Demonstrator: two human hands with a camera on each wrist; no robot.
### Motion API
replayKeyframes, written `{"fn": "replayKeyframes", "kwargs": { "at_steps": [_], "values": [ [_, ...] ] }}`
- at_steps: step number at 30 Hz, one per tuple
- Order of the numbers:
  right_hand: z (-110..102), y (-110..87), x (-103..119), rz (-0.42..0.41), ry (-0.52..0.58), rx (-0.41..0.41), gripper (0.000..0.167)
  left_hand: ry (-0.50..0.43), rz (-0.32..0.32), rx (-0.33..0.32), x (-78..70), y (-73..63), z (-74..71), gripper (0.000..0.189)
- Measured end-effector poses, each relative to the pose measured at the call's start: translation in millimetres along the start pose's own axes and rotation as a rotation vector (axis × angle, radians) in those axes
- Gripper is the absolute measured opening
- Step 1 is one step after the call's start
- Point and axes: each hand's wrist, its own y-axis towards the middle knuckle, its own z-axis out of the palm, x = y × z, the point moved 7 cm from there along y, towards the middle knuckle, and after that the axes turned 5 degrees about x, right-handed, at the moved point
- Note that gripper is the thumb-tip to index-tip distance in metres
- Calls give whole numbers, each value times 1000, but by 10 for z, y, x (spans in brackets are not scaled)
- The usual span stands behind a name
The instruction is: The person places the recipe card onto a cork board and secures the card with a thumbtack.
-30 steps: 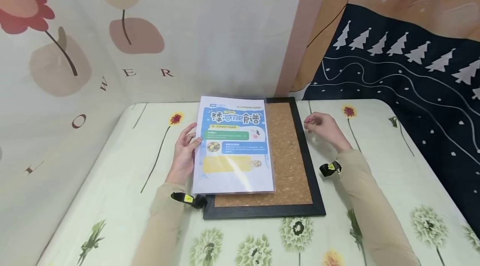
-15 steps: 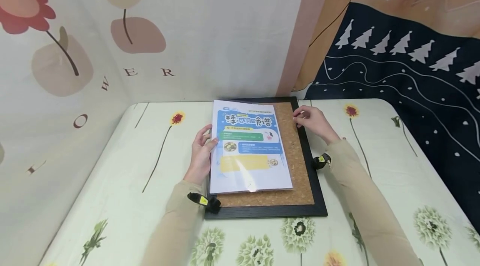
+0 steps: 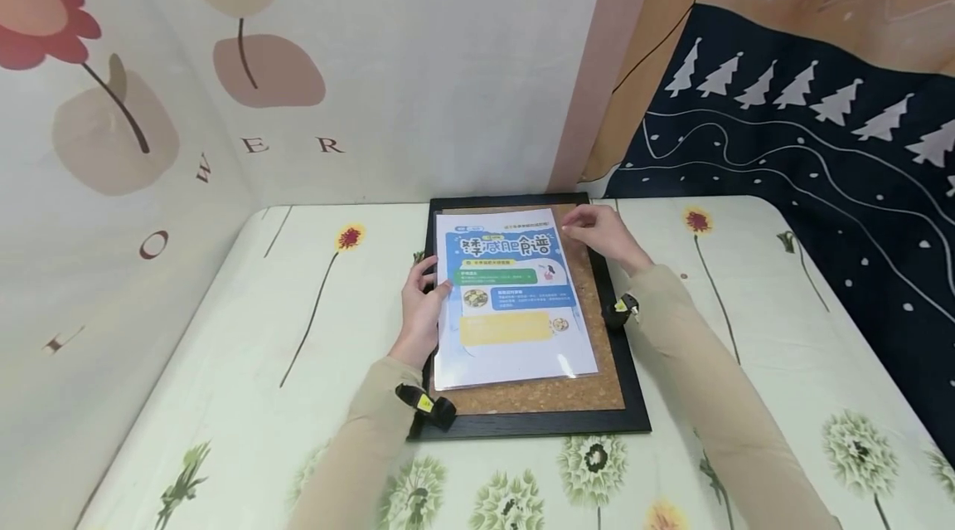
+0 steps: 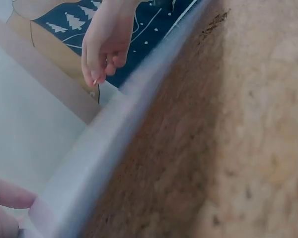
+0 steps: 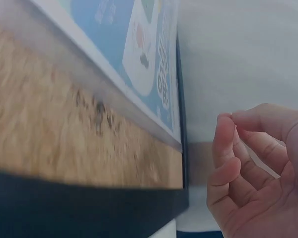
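Observation:
A printed sheet in a clear plastic sleeve or laminate (image 3: 515, 352) is held over a black-framed cork board (image 3: 537, 399), slightly tilted. My left hand (image 3: 423, 306) pinches its left edge, thumb on the front and the other fingers partly behind. In the left wrist view the sheet's edge stands off the cork. My right hand (image 3: 608, 235) hovers by the sheet's upper right corner. Thumb and index fingertips meet there around a tiny pin-like thing (image 4: 95, 82), mostly hidden; its exact kind is unclear. The right wrist view shows that hand (image 5: 263, 168) apart from the sheet.
The board lies on a table with a flower-print cloth (image 3: 224, 347), its far edge close to a white curtain (image 3: 448, 82). A dark cloth with white trees (image 3: 791, 148) hangs at the right. Both wrists wear black camera straps.
My left hand has carried the sheet rightward from the board's left side to over the cork, and lower. My right hand has moved left from beside the board to the sheet's upper right corner.

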Motion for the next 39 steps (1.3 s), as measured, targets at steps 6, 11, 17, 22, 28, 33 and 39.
{"fn": "replayKeyframes", "kwargs": {
  "at_steps": [6, 11, 17, 22, 28, 33, 39],
  "values": [
    [138, 154, -21, 23, 49, -9, 21, 82, -49, 32, 4, 11, 16, 60],
    [260, 259, -14, 19, 39, -12, 19, 167, -65, 105, -6, -5, 49, 66],
    [355, 346, 8, 43, -10, -19, 18, 225, -71, 159, -7, -27, 68, 68],
    [388, 383, 33, 40, -14, -27, 18, 232, -63, 172, -31, -56, 59, 69],
    [390, 402, 34, 51, -10, -19, 19, 256, -58, 179, -32, -68, 50, 69],
    [419, 431, 25, 58, 2, 2, 18, 262, -60, 195, -23, -28, 96, 69],
    [491, 504, 31, 81, 19, 23, 20, 284, -65, 223, -9, 26, 137, 69]
  ]
}}
